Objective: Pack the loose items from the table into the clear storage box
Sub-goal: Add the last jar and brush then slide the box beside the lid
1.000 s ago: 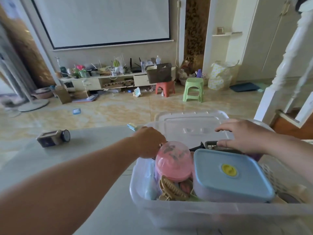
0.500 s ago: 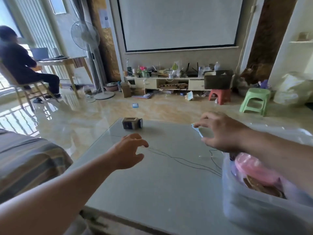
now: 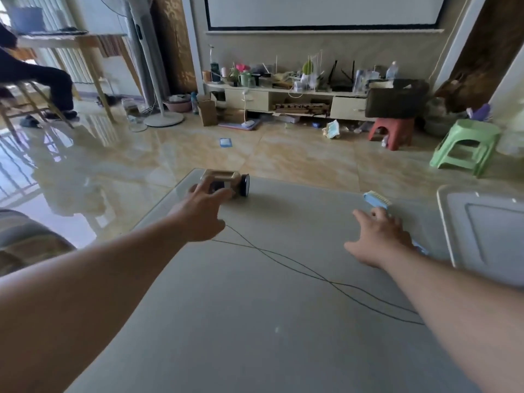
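The desk [image 3: 255, 321] fills the lower view, grey and glossy, with a thin dark wire [image 3: 312, 272] curving across it. At 3 o'clock lies the box's clear lid [image 3: 487, 234], flat on the desk — the box itself is out of view. At 11 o'clock the left hand [image 3: 202, 207] reaches a tan camera [image 3: 225, 184] near the far desk edge, fingers touching its near side, not closed round it. At 2 o'clock the right hand [image 3: 380, 236] lies spread over a blue brush [image 3: 377, 200], its bristle end showing beyond the fingertips — whether it grips the handle I cannot tell.
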A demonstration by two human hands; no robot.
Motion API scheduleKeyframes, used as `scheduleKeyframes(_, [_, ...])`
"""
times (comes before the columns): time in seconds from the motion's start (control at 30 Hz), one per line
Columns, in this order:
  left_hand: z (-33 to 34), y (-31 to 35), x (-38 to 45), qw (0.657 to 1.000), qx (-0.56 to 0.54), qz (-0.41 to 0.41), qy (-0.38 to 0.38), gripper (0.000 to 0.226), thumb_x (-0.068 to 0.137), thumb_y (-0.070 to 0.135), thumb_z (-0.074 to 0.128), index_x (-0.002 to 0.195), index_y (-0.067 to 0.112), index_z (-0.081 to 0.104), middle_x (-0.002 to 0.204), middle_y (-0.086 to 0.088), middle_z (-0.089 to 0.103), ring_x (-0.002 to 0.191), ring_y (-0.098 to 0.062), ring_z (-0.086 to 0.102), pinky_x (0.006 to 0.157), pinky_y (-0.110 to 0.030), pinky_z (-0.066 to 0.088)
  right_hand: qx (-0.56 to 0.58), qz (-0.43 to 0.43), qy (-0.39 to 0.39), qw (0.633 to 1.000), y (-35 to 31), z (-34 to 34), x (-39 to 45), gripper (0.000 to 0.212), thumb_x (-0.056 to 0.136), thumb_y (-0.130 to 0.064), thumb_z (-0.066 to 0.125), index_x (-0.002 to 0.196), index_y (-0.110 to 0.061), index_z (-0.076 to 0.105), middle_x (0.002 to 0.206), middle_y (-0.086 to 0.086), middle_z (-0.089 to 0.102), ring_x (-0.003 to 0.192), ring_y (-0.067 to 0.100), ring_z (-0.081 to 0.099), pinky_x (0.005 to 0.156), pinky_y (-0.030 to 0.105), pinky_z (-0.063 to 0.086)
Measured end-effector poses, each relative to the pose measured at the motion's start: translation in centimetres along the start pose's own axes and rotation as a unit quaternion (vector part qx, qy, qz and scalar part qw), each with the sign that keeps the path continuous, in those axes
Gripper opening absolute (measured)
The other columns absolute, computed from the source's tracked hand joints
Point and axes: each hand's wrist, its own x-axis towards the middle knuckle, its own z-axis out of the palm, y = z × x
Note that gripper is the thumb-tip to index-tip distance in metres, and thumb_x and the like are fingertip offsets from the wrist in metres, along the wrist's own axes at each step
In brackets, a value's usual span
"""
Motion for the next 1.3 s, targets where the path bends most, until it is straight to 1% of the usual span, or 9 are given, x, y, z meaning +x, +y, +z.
scheduleKeyframes(0.17, [4.6, -1.7, 10.5, 0.999, 0.053, -0.001, 0.012, 0.094, 0.084, 0.006, 0.059, 0.158, 0.044, 0.014, 0.167, -0.007, 0.009, 0.148, -0.042, 0.022, 0.113, -0.055, 0.039, -0.025, 0.104, 0.091, 0.990, 2.9, 3.3, 6.7, 0.066, 0.087, -0.052, 0.055, 0.146, -0.034, 0.030, 0.147, 0.011, 0.033, 0.128, 0.040, 0.038, 0.100, 0.051, 0.039])
scheduleKeyframes(0.27, [7.2, -3.0, 14.1, 0.991, 0.132, 0.010, -0.008, 0.110, 0.082, 0.017, 0.064, 0.160, 0.042, -0.010, 0.169, -0.008, 0.004, 0.153, -0.037, 0.015, 0.122, -0.053, 0.026, -0.014, 0.147, 0.096, 0.984, 4.5, 4.3, 9.2, 0.072, 0.090, -0.057, 0.047, 0.153, -0.037, 0.020, 0.144, 0.015, 0.035, 0.128, 0.041, 0.038, 0.097, 0.054, 0.037])
scheduleKeyframes(0.37, [7.0, -3.9, 15.7, 0.984, 0.174, -0.020, -0.007, 0.106, 0.083, 0.034, 0.065, 0.160, 0.043, -0.008, 0.162, -0.010, 0.027, 0.143, -0.039, 0.033, 0.110, -0.053, 0.036, 0.006, 0.173, 0.067, 0.983, 4.7, 4.4, 10.2, 0.065, 0.098, -0.050, 0.041, 0.157, -0.035, 0.017, 0.145, 0.016, 0.036, 0.130, 0.041, 0.036, 0.097, 0.055, 0.037])
scheduleKeyframes(0.53, [5.2, 1.7, 12.2, 0.996, 0.088, 0.002, 0.002, 0.075, 0.072, 0.055, 0.069, 0.141, 0.040, 0.046, 0.121, -0.007, 0.064, 0.106, -0.034, 0.059, 0.090, -0.045, 0.047, 0.021, 0.015, 0.067, 0.997, 1.8, 3.6, 8.8, 0.047, 0.098, -0.009, 0.046, 0.140, -0.028, 0.040, 0.127, 0.015, 0.053, 0.117, 0.041, 0.054, 0.083, 0.044, 0.045])
scheduleKeyframes(0.63, [5.4, 7.5, 7.5, 0.994, 0.000, 0.089, -0.057, 0.077, 0.069, 0.053, 0.075, 0.140, 0.048, 0.045, 0.116, 0.000, 0.067, 0.098, -0.028, 0.064, 0.073, -0.032, 0.049, 0.031, -0.082, 0.038, 0.995, -1.7, 3.0, 5.1, 0.023, 0.096, -0.009, 0.048, 0.114, -0.022, 0.044, 0.105, 0.016, 0.061, 0.088, 0.037, 0.059, 0.067, 0.036, 0.039])
scheduleKeyframes(0.77, [5.4, 12.7, 0.1, 0.984, -0.031, 0.140, -0.103, 0.081, 0.068, 0.051, 0.072, 0.142, 0.048, 0.039, 0.117, 0.004, 0.066, 0.103, -0.025, 0.064, 0.081, -0.037, 0.057, -0.033, -0.097, -0.058, 0.993, -3.5, 0.3, -2.1, 0.026, 0.094, -0.010, 0.054, 0.119, -0.019, 0.054, 0.109, 0.011, 0.061, 0.094, 0.033, 0.062, 0.070, 0.036, 0.045])
scheduleKeyframes(0.87, [2.5, 14.0, -4.7, 0.988, -0.055, 0.122, -0.078, 0.085, 0.067, 0.052, 0.076, 0.143, 0.048, 0.038, 0.115, 0.009, 0.066, 0.100, -0.019, 0.063, 0.078, -0.039, 0.059, -0.069, -0.111, -0.046, 0.990, -2.8, -6.1, -6.2, 0.028, 0.092, -0.009, 0.059, 0.118, -0.018, 0.057, 0.096, 0.007, 0.057, 0.082, 0.025, 0.059, 0.065, 0.035, 0.047])
scheduleKeyframes(1.1, [-14.0, 26.4, -10.9, 0.963, -0.204, 0.140, 0.103, 0.069, 0.072, 0.073, 0.074, 0.126, 0.035, 0.052, 0.102, 0.006, 0.065, 0.086, -0.018, 0.063, 0.069, -0.034, 0.056, 0.072, -0.178, 0.127, 0.973, 11.5, -26.7, -17.5, 0.044, 0.093, -0.009, 0.062, 0.131, -0.031, 0.060, 0.108, 0.000, 0.064, 0.093, 0.023, 0.060, 0.077, 0.038, 0.053])
scheduleKeyframes(1.3, [-19.5, 40.5, -16.1, 0.899, -0.353, 0.203, 0.159, 0.072, 0.068, 0.056, 0.087, 0.124, 0.034, 0.048, 0.097, 0.019, 0.059, 0.084, 0.000, 0.054, 0.065, -0.017, 0.037, 0.139, -0.057, 0.160, 0.976, 31.6, -28.5, -26.3, 0.039, 0.088, -0.012, 0.073, 0.117, -0.035, 0.063, 0.092, -0.004, 0.064, 0.088, 0.028, 0.062, 0.079, 0.037, 0.050])
